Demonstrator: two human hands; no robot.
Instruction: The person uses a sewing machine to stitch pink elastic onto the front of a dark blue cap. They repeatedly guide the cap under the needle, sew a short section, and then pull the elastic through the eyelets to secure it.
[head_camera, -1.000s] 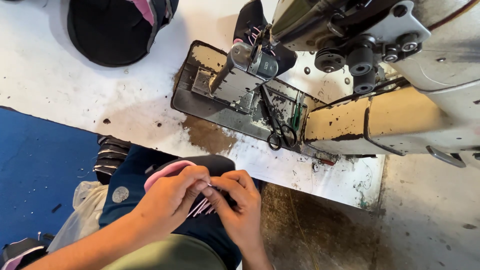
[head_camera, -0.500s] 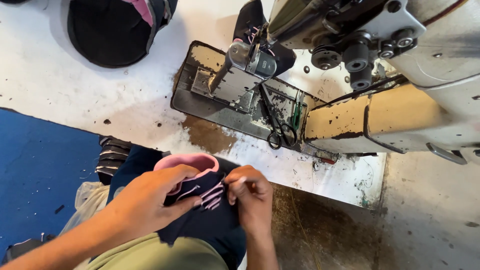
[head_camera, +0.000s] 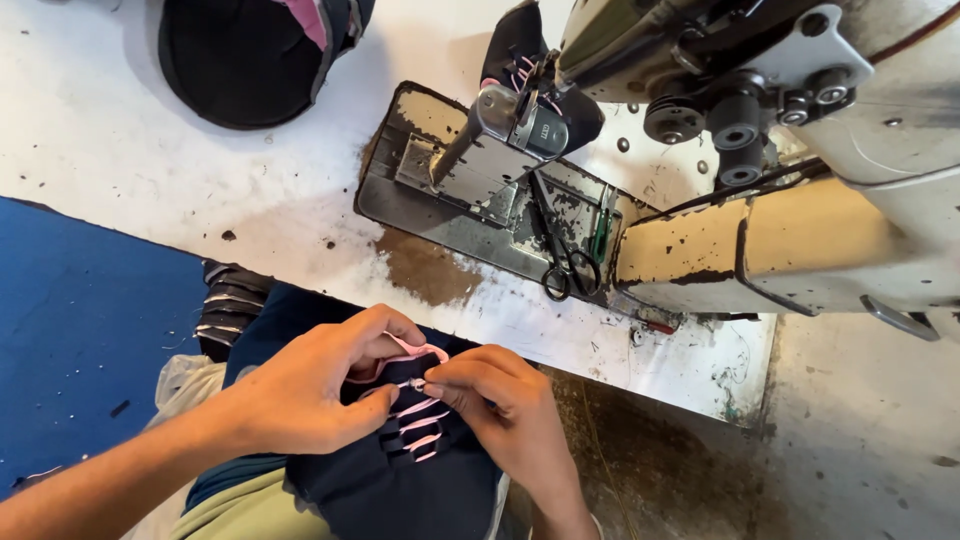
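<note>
A dark navy shoe upper (head_camera: 400, 470) with pink lining and pink lace strips rests in my lap below the table edge. My left hand (head_camera: 310, 385) grips its pink-edged collar from the left. My right hand (head_camera: 505, 410) pinches a pink lace strip (head_camera: 415, 383) at the top of the lacing, fingertips meeting those of my left hand. Both hands are closed on the piece.
A worn white table (head_camera: 150, 180) carries an industrial sewing machine (head_camera: 780, 150) with black scissors (head_camera: 565, 265) on its bed. Another dark shoe upper (head_camera: 250, 60) lies at the top left. A blue surface (head_camera: 80, 330) is at the left.
Both hands have drawn closer together over the shoe upper. My left hand now covers most of the pink collar, and the fingertips meet at the top lace strip.
</note>
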